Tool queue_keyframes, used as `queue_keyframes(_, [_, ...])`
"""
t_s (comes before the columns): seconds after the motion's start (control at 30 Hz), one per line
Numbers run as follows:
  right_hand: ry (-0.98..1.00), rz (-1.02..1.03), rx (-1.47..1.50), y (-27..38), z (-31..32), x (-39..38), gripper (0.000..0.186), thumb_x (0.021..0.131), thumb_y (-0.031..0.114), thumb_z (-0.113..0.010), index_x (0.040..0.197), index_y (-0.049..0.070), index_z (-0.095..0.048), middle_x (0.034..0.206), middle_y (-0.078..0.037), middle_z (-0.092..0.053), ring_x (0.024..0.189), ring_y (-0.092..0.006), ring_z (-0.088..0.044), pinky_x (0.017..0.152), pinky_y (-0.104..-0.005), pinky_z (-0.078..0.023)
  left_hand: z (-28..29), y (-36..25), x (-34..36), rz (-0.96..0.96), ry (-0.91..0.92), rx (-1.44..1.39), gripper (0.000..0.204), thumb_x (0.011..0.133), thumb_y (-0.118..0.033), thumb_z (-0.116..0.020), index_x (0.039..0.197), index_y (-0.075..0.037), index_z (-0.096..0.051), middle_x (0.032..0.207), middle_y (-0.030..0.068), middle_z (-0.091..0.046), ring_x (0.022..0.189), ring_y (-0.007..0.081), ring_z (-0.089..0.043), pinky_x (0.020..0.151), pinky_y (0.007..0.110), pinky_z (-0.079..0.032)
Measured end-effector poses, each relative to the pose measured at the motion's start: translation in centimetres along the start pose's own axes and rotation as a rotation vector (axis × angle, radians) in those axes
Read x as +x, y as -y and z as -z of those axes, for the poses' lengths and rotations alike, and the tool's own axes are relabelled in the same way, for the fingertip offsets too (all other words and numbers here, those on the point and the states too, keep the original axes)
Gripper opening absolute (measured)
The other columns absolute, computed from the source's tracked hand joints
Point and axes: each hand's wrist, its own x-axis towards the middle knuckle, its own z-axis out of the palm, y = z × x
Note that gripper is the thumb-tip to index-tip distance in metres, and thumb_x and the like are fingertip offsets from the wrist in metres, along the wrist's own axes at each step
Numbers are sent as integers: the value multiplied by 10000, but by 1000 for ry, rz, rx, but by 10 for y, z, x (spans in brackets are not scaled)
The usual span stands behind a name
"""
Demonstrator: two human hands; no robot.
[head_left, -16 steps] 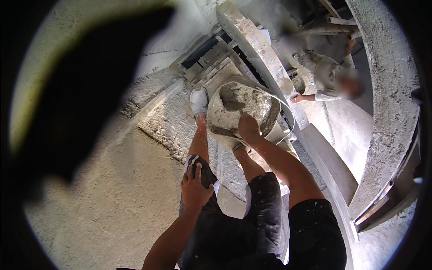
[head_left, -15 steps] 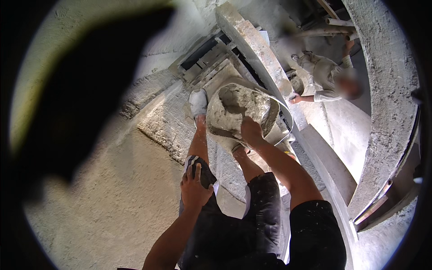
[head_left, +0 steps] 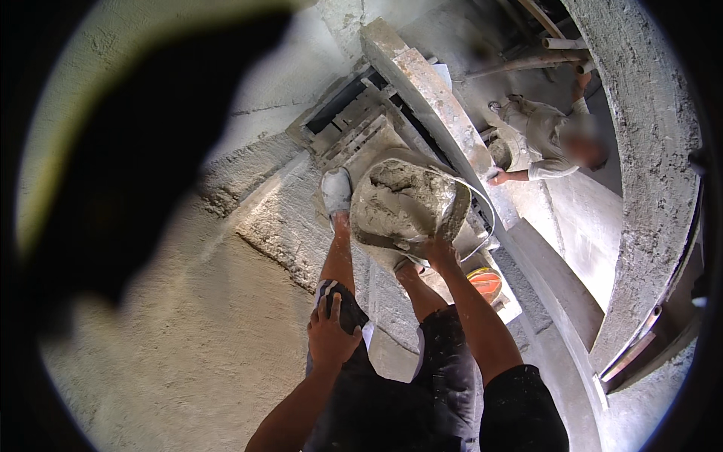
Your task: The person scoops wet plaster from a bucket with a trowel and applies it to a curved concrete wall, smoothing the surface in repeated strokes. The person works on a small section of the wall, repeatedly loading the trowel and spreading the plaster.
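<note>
Between my feet stands a bucket point(head_left: 374, 242) of wet grey mortar point(head_left: 407, 203), with a thin wire handle point(head_left: 489, 203) lying out to its right. At the bucket's near right rim is my right hand point(head_left: 441, 255), its fingers curled downward against the mortar. Whatever those fingers grip is hidden by the hand and the mortar. My left hand point(head_left: 332, 336) rests on my left knee, fingers spread and holding nothing.
Right of the bucket lies an orange round object point(head_left: 486, 284) on a pale board. A long concrete ledge point(head_left: 444, 94) runs past the bucket's far right side. Beyond it a person point(head_left: 542, 132) in pale clothes rests a hand on the ledge. A large curved concrete edge point(head_left: 648, 151) rises at right.
My right hand has drawn back toward me from the middle of the mortar to the near rim. The orange object shows more now. My left hand stays on my knee.
</note>
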Motion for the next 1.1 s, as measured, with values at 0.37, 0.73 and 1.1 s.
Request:
queue_keyframes(0.37, [-58, 88, -48, 60, -28, 50, 412, 1014, 455, -511, 1259, 150, -638, 1116, -241, -717, 1015, -418, -719, 871, -545, -575, -3, 2, 0, -9, -15, 43, 934, 745, -395, -778, 1565, -156, -400, 1555, 211, -414, 1378, 411, -448, 1124, 523, -408])
queue_keyframes(0.73, [178, 140, 920, 10, -45, -38, 384, 1001, 437, -610, 996, 57, -664, 624, -51, -550, 444, -150, -526, 375, -331, -414, -4, 4, -1, -43, -64, 97, 936, 732, -406, -771, 1555, -139, -415, 1536, 198, -449, 1350, 408, -485, 1106, 526, -431])
queue_keyframes(1.1, [129, 453, 1450, 124, 123, -220, 170, 982, 229, -574, 1011, 71, -632, 697, -54, -580, 513, -149, -540, 451, -304, -442, 38, 7, -9, -91, -90, -16, 899, 835, -479, -728, 1567, -93, -377, 1550, 166, -476, 1362, 417, -502, 1110, 496, -450])
